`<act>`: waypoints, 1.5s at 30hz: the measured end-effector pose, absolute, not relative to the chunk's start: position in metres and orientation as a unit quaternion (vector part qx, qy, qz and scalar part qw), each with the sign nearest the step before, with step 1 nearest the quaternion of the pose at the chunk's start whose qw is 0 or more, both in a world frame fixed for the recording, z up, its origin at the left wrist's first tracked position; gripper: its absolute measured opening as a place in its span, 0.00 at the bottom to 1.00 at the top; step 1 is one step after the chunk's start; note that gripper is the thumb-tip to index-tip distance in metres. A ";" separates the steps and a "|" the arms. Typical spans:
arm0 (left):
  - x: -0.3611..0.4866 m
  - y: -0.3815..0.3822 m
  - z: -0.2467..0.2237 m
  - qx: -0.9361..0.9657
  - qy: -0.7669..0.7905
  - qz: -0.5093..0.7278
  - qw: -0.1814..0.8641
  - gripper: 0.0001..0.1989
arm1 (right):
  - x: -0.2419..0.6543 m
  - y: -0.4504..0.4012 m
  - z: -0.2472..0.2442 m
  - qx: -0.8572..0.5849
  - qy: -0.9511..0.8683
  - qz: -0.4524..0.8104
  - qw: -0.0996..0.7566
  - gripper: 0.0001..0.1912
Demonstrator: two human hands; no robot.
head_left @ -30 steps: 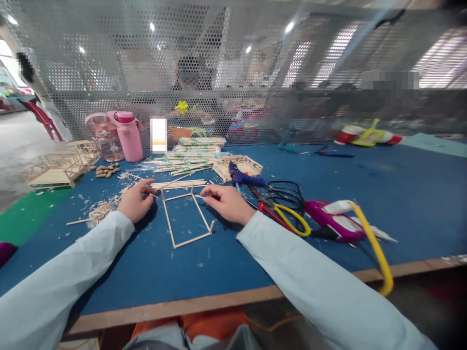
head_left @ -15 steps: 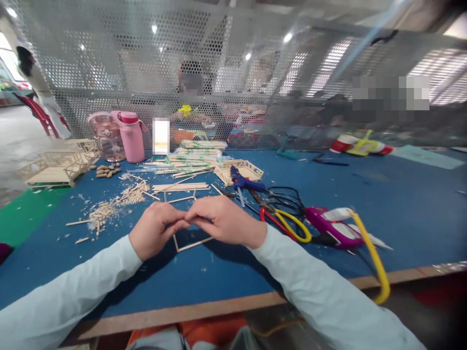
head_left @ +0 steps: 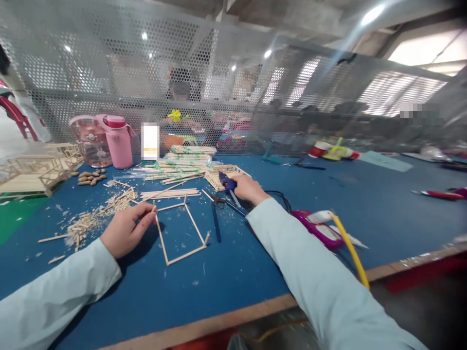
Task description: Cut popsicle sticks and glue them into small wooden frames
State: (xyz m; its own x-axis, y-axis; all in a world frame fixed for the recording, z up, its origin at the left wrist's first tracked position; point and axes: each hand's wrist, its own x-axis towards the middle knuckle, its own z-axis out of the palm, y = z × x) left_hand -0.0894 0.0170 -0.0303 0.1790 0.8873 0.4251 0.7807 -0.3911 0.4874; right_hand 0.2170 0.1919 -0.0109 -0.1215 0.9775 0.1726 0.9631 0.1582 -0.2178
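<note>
My left hand (head_left: 127, 229) is closed, thumb and fingers pinching what looks like a short wooden stick (head_left: 154, 208), partly hidden by the fingertips. Right beside it, a four-sided frame of thin wooden sticks (head_left: 187, 254) lies flat on the blue tabletop, short posts standing at some corners. Farther out to the right, my right hand (head_left: 248, 188) is wrapped round a blue hot glue gun (head_left: 228, 183), its nozzle tilted up and away. Behind the gun sits a small wooden stick structure (head_left: 233, 170).
Scissors and pliers with a blue handle (head_left: 216, 223) lie near the gun. A purple tool (head_left: 321, 231) and yellow handle are right. Stick scraps (head_left: 85, 226), peanuts (head_left: 89, 178), bundled sticks (head_left: 182, 165), a pink bottle (head_left: 119, 143) and finished stick models (head_left: 32, 175) stand left and behind.
My hands have parted. The right hand moved right and away and took hold of the glue gun; the left drew left, uncovering the stick frame. The view has turned slightly right.
</note>
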 end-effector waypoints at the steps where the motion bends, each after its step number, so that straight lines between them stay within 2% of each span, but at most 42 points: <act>1: -0.090 0.018 -0.031 0.763 0.549 0.331 0.085 0.14 | 0.218 0.192 -0.014 -0.647 -0.750 0.033 0.133 0.17; 5: -0.089 0.017 -0.030 0.757 0.551 0.336 0.109 0.14 | 0.219 0.193 -0.014 -0.640 -0.751 0.052 0.154 0.17; 9: -0.088 0.013 -0.030 0.761 0.539 0.338 0.128 0.12 | 0.222 0.193 -0.011 -0.627 -0.745 0.090 0.210 0.15; 19: -0.086 0.013 -0.027 0.755 0.541 0.342 0.144 0.14 | 0.250 0.186 0.016 -0.574 -0.643 0.247 0.444 0.14; 23: -0.084 0.014 -0.029 0.759 0.543 0.322 0.162 0.15 | 0.245 0.144 0.039 -0.452 -0.596 0.370 0.552 0.12; 25: -0.083 0.014 -0.031 0.768 0.531 0.313 0.174 0.15 | 0.237 0.109 0.046 -0.408 -0.623 0.417 0.522 0.10; 27: -0.081 0.015 -0.033 0.780 0.509 0.309 0.191 0.14 | 0.227 0.071 0.047 -0.420 -0.687 0.427 0.411 0.13; 32: -0.078 0.016 -0.035 0.786 0.492 0.313 0.208 0.13 | 0.212 0.003 0.021 -0.459 -0.796 0.327 0.221 0.15; 38: -0.080 0.019 -0.035 0.755 0.533 0.358 0.133 0.12 | 0.204 -0.007 0.002 -0.442 -0.845 0.248 0.172 0.19; 45: -0.079 0.018 -0.035 0.758 0.527 0.327 0.202 0.13 | 0.189 0.003 0.007 -0.391 -0.860 0.283 0.168 0.18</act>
